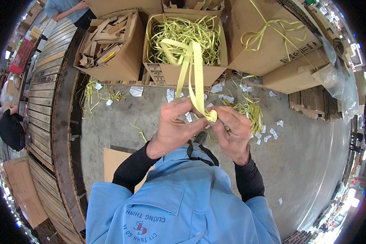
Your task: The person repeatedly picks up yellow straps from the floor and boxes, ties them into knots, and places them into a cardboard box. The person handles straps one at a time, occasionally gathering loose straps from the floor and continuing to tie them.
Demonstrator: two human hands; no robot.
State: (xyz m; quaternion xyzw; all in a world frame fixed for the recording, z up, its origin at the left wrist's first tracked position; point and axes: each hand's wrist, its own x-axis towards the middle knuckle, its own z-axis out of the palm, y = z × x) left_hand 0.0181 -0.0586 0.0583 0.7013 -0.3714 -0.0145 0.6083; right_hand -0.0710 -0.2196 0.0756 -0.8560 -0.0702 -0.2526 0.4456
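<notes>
A yellow strap (pixel 197 77) hangs in a long loop between my hands, folded or knotted into a small bunch at its near end. My left hand (pixel 175 126) pinches the strap with thumb and fingers just left of that bunch. On the other side, my right hand (pixel 232 128) is closed on the bunched end, thumb and fingers pressed together. Beyond my hands stands an open cardboard box (pixel 183 72) heaped with tangled yellow straps (pixel 187 34). The strap's far part reaches across the view of this box's front edge.
Left of it, another box (pixel 110 69) holds cardboard scraps (pixel 110 38). A large carton (pixel 268 40) with loose straps stands at the right. Strap tangles (pixel 254 114) and paper scraps (pixel 273 133) litter the floor. A roller conveyor (pixel 42 95) runs along the left; people are beyond and beside it.
</notes>
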